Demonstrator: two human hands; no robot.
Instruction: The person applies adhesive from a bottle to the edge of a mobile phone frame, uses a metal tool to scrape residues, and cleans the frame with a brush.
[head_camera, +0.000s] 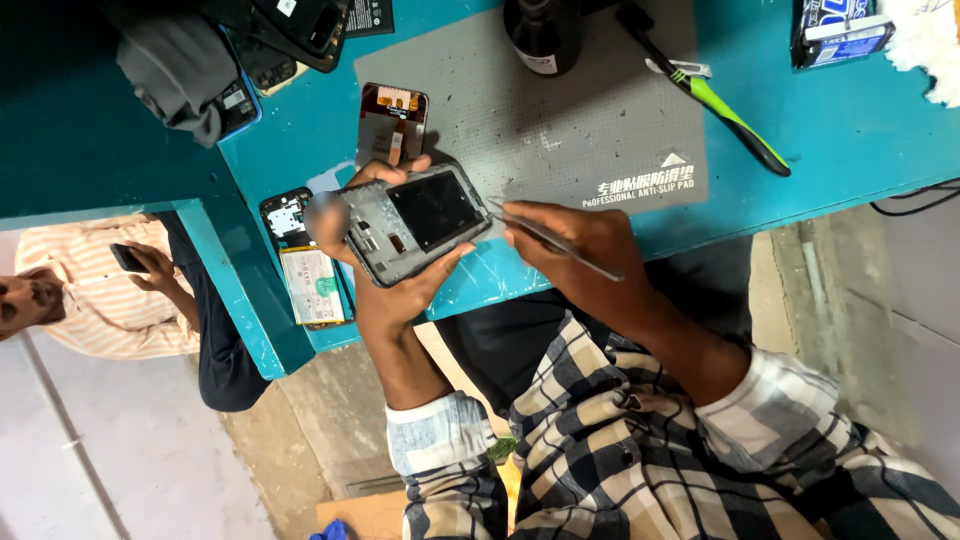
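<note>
Nearest the camera, checked sleeves lead up to the two hands over the near edge of the teal tabletop (820, 110). The left hand (385, 270) is closed around a grey phone frame (415, 222), fingers curled over its far edge and thumb along the near side, holding it tilted just above the tabletop. The right hand (580, 245) pinches thin metal tweezers (545, 238), whose tips touch the frame's right edge. Left of the frame, an opened phone (305, 262) lies with its battery showing. Beyond lies a grey anti-slip mat (600, 120), with a display panel (393, 122) at its left edge. Farther back stand a dark bottle (540, 35) and a green-handled tool (725, 110). Another person in a striped shirt (100, 290) sits off to the left.
</note>
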